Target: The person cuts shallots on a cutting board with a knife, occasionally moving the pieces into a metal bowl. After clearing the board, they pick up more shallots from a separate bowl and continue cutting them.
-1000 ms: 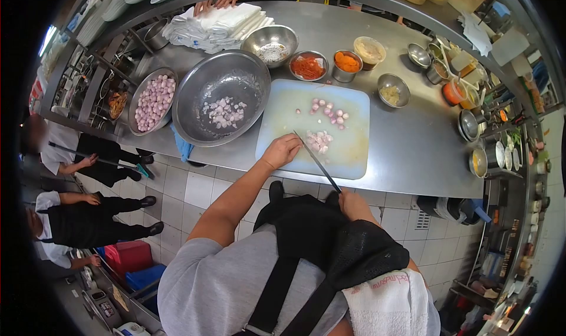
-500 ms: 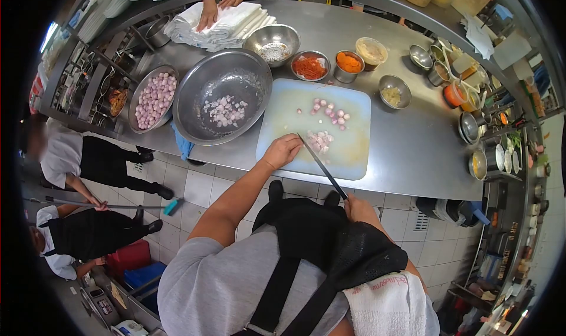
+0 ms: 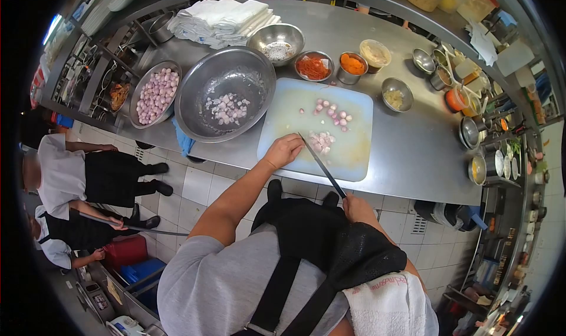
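My right hand [image 3: 358,208] is wrapped round the handle of a long knife [image 3: 323,166], its blade slanting over the cutting board [image 3: 354,165] with the tip up by my left hand. Resting low on the board's left side, my left hand [image 3: 284,150] has its fingers bunched beside the blade tip; what they hold is hidden. Chopped shallot pieces [image 3: 322,142] lie just right of the knife. Farther up the board is a group of peeled shallots [image 3: 336,113], with a lone one to their left.
A big steel bowl [image 3: 191,109] with cut shallot stands left of the board, beside a bowl of whole shallots [image 3: 158,94]. Folded white cloths [image 3: 221,17] and small bowls line the back. A bowl of pale chopped food [image 3: 396,94] sits right. Two people [image 3: 62,165] stand at left.
Both my hands and the knife stay almost unchanged. The other person's hands have left the folded cloths. At left, the people have shifted, and the broom head is now out of sight.
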### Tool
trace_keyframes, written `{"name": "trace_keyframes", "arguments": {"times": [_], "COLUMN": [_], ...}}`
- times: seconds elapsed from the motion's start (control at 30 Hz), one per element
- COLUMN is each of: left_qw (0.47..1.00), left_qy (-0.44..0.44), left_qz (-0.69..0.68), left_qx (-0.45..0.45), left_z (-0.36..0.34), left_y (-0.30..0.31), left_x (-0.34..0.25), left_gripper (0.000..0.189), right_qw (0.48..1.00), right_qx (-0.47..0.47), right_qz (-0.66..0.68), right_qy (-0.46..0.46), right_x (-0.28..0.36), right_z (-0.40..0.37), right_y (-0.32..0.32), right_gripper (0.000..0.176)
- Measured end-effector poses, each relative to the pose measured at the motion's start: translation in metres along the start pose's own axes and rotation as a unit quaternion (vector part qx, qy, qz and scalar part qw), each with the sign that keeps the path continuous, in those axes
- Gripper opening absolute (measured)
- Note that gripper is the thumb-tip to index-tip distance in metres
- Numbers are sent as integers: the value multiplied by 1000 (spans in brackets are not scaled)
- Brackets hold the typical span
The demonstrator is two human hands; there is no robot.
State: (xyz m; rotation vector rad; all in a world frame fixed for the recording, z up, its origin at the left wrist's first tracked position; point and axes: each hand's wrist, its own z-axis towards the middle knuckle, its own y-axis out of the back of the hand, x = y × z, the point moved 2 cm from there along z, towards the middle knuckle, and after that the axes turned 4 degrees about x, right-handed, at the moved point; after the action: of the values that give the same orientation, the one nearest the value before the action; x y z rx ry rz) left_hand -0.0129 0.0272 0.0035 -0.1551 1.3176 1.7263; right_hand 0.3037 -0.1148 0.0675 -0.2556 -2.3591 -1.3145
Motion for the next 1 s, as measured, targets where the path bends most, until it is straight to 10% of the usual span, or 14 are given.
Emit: {"name": "trace_keyframes", "arguments": {"times": [0.3, 0.5, 0.6, 0.73, 1.0], "left_qw": [1000, 982, 994, 991, 987], "left_qy": [11, 91, 28, -51, 56], "left_qz": [4, 47, 39, 57, 103], "left_qx": [-1, -159, -94, 107, 106], "left_z": [-2, -9, 6, 20, 11], "left_y": [4, 24, 23, -32, -72], "left_x": [-8, -49, -90, -132, -106], "left_gripper": [9, 26, 39, 58, 62], "right_qw": [998, 989, 982, 981, 979], "right_qx": [-39, -142, -188, -189, -197], "right_qz": [5, -28, 17, 31, 0], "right_qy": [49, 22, 22, 40, 50], "right_x": [-4, -10, -21, -26, -83], "right_z": [33, 5, 3, 10, -24], "right_y": [-8, 50, 63, 60, 73], "right_gripper": [24, 43, 84, 89, 92]}}
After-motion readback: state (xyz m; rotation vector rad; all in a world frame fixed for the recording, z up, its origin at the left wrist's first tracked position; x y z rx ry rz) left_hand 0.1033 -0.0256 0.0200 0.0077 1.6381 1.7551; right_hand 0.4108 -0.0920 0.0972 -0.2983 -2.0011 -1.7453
